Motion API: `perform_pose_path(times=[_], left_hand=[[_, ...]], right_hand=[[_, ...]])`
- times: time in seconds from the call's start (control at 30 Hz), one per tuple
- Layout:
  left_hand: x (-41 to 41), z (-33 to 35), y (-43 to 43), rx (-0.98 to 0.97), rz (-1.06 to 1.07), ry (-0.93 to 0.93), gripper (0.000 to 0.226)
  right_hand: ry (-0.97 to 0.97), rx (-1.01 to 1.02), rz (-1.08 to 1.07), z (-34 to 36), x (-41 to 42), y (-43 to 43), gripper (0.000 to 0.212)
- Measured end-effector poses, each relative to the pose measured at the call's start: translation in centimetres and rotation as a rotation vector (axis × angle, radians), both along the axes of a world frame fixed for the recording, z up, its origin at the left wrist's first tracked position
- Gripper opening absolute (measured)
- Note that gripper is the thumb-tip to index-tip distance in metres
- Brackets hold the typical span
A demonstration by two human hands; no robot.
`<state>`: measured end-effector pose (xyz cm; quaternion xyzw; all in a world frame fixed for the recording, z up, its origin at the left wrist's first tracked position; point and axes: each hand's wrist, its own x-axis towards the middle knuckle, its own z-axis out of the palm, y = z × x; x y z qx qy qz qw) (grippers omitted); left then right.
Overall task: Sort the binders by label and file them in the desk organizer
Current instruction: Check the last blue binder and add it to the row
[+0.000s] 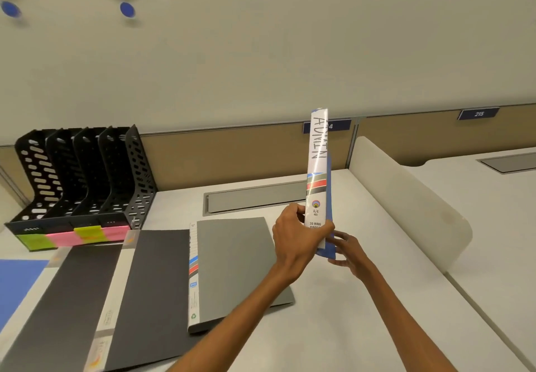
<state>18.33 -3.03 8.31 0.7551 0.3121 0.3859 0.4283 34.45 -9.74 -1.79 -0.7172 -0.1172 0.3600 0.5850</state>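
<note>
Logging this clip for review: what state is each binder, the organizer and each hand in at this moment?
Blue binder: closed, held upright, spine toward camera.
Left hand: gripping the blue binder's lower spine.
Right hand: supporting its bottom edge.
Grey binder: closed, flat on the desk.
Black binders: closed, flat, side by side.
Desk organizer: upright, slots look empty, sticky notes on its front.

Right of centre in the frame, the upright binder spine (317, 168) carries handwritten letters that look like "ADMIN", and lower down printed "A/4" and "2D RING". At upper right, a dark blue plate (478, 114) on the partition reads "215". Print on the grey binder's spine (193, 281) is too small to read.
</note>
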Motion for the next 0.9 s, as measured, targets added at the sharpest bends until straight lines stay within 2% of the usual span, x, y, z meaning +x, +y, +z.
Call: perform_pose_path(times=[0.2, 0.4, 0.5, 0.57, 0.73, 0.9], left_hand=[[-3.7, -2.5, 4.0, -0.257, 0.093, -0.06, 0.036], [-10.3, -7.7, 8.6, -0.451, 0.177, 0.068, 0.031], [-13.7, -10.0, 9.8, -0.429, 0.233, 0.142, 0.026], [-15.5, -11.3, 10.3, -0.403, 0.249, 0.231, 0.028], [-18.4, -13.5, 11.0, -0.394, 0.303, 0.421, 0.039], [-19.8, -14.2, 10.8, -0.264, 0.373, 0.578, 0.044]], right_hand=[[-0.085, -0.119, 0.075, -1.4, -1.2, 0.7, 0.067], [-0.169, -0.25, 0.209, -4.2, -4.7, 2.8, 0.067], [-0.247, -0.307, 0.308, -6.0, -6.6, 3.9, 0.05], [-0.285, -0.341, 0.353, -7.0, -7.6, 4.5, 0.047], [-0.43, -0.434, 0.374, -8.6, -9.5, 5.2, 0.057], [-0.567, -0.503, 0.389, -8.9, -9.9, 5.6, 0.067]])
